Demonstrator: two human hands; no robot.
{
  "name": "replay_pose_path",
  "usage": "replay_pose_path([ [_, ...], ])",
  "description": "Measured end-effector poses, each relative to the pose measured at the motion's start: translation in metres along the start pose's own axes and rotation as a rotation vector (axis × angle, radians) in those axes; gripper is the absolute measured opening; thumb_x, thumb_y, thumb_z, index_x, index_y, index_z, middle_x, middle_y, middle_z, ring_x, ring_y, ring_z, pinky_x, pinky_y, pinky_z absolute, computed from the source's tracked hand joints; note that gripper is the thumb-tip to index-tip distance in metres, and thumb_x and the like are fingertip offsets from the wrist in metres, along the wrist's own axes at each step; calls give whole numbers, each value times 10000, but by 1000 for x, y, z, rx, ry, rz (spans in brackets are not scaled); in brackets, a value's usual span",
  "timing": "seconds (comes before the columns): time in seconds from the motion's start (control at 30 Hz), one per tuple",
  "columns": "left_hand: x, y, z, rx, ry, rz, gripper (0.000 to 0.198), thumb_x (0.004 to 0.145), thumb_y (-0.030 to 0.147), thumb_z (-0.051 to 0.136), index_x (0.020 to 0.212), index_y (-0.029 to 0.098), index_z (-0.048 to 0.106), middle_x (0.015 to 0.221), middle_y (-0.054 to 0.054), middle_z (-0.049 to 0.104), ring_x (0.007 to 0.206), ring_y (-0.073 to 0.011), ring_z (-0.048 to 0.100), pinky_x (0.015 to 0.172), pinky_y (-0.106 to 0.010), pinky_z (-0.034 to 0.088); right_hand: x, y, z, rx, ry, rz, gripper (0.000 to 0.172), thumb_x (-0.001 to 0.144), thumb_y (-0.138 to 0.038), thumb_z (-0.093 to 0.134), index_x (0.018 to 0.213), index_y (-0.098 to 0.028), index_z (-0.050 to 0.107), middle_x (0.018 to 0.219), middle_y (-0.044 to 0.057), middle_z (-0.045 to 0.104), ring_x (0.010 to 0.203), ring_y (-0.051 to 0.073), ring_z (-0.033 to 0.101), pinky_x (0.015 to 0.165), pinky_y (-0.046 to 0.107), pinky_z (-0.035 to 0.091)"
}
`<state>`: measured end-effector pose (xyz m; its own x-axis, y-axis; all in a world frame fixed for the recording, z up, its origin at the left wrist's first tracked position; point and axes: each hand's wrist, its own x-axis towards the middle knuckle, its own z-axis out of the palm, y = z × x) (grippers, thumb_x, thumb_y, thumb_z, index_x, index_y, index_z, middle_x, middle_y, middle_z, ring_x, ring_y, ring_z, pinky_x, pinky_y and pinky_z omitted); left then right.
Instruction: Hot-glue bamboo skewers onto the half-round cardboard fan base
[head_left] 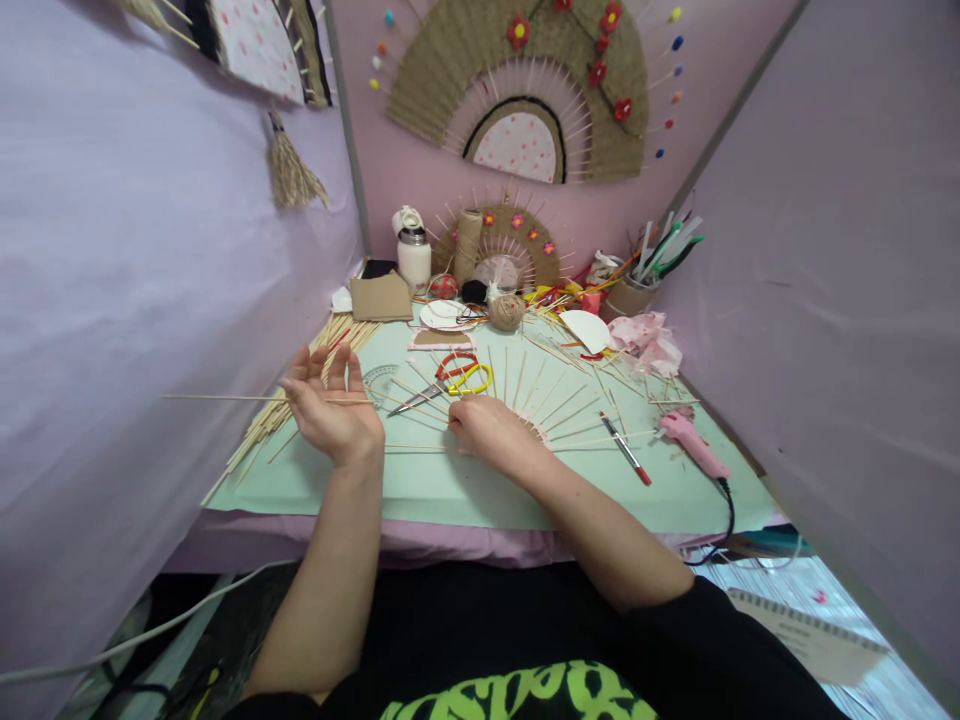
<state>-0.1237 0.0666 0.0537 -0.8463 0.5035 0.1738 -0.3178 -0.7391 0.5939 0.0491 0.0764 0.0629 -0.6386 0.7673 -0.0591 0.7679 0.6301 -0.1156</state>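
A person's two bare hands work over a pale green surface point(420, 487). The left hand point(330, 405), on the left, is palm up with fingers spread; a thin stick point(217, 398) crosses it and juts out to the left. Whether the thumb clamps that stick, one cannot tell. The right hand point(484, 428) has its fingers curled together at the left part of a fan point(535, 430) of sticks, laid out mid-surface with its spokes pointing away; what its grip holds is hidden. Scissors point(444, 387) lie beyond, between the hands. To the right are a pen point(625, 450) and a pink glue gun point(695, 446). A loose stick pile point(259, 432) covers the left edge.
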Motion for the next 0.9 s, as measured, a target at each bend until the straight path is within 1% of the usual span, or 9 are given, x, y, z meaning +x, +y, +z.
replay_pose_path([
  [0.1,1,-1,-1,13,-8,-10,391,945,611,459,1060,266,603,1132,-39,630,987,-156,686,917,-298,547,1,-1,0,-32,-10,8,228,921,-132,491,972,-132,713,975,126,707,880,204,624,716,268,380],
  [0.2,1,-2,-1,65,-36,1,417,942,638,433,1078,279,597,1164,-43,622,1026,-161,675,932,-299,534,1,-4,-2,-33,-32,29,251,928,-126,474,988,-126,718,999,142,704,904,210,632,739,271,401],
  [0.3,1,-2,-1,90,-39,-6,434,939,647,425,1090,276,592,1196,-54,613,1041,-166,666,936,-295,529,0,-6,-4,-41,-48,33,269,924,-117,465,989,-116,726,1019,155,704,922,220,640,757,276,418],
  [0.5,0,-2,0,65,-16,-32,387,952,592,445,1086,262,595,1203,-59,611,1019,-164,672,931,-296,533,-1,-8,-7,-56,-62,45,260,912,-108,479,997,-114,724,1034,160,705,933,229,651,752,276,433],
  [0.67,0,-3,-1,54,-43,-17,354,958,573,449,1070,279,611,1178,-44,620,1015,-161,680,923,-300,535,-1,-8,-6,-55,-61,53,262,926,-129,478,1012,-112,724,1031,161,707,936,231,651,774,280,441],
  [0.77,0,-4,-2,81,-56,-6,398,951,612,432,1077,282,616,1170,-46,623,1028,-165,677,927,-304,533,-1,-9,-6,-50,-59,50,261,932,-139,478,1028,-113,719,1037,160,705,942,231,645,788,281,438],
  [0.9,2,-5,-2,76,-46,-15,391,950,606,445,1072,281,625,1157,-40,621,1017,-162,677,925,-308,536,-3,-6,-8,-31,-29,41,217,953,-200,509,1001,-124,707,1011,141,697,911,222,637,759,279,423],
])
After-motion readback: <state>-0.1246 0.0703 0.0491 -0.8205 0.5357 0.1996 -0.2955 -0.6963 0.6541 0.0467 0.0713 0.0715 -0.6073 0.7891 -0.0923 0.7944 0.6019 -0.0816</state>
